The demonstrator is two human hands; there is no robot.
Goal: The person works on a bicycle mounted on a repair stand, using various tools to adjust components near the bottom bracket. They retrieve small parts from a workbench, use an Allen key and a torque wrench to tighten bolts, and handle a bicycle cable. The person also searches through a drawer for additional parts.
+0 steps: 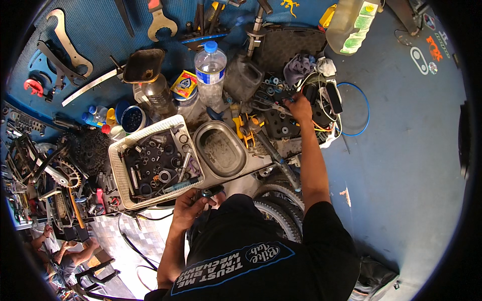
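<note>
My left hand (186,210) is closed at the bench's front edge, just below a cream plastic basket (115,170). It holds a small dark part with a shiny round piece (206,193); its exact kind is unclear. My right arm stretches to the far right of the bench. There my right hand (300,108) has its fingers bent and drawn together among small metal parts and tools on a dark mat (275,123). Whatever lies between those fingertips is too small to make out. Washers and rings (272,85) lie just beyond it.
An oval metal tray (241,165) stands beside the basket of loose bike parts. Behind are a clear bottle (211,78), a dark jug (242,75) and a blue tub (134,120). Wheels (273,213) lean below the edge. Another person's limbs (68,253) show lower left.
</note>
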